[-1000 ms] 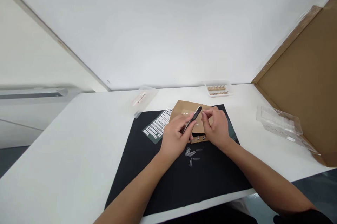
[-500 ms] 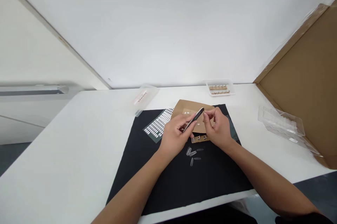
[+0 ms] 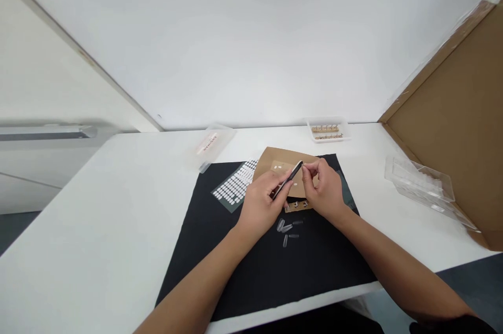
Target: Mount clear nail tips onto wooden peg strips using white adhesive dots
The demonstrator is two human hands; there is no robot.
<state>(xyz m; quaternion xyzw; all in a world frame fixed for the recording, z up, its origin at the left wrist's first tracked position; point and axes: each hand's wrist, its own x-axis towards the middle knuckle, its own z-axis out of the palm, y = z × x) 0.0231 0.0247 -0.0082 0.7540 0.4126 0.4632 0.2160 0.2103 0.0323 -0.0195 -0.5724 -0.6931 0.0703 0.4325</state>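
Observation:
A slim black bar with a pale edge [image 3: 288, 179] is pinched in my left hand [image 3: 262, 199], slanting up to the right. Thumb and fingertips of my right hand [image 3: 324, 187] are pinched together at the bar's upper end; whatever they hold is too small to make out. Beneath both hands lies brown paper [image 3: 271, 155] with a few white ovals on it. A short tan strip with metal clips [image 3: 296, 205] lies just below the hands, partly covered by them. Several clear nail-shaped pieces [image 3: 286, 228] lie nearer me on the black cloth [image 3: 275, 281].
Left of the paper is a sheet of white oval stickers [image 3: 234, 187]. A translucent lid [image 3: 212, 144] lies behind it. At the back stands a clear tray [image 3: 329, 138] holding strips with clips. Clear plastic boxes [image 3: 422, 182] sit at right, beside a cardboard panel [image 3: 451, 114].
Both hands stay almost in place, still at the black bar. The whole view has shifted slightly, and the bar's tilt looks nearly the same.

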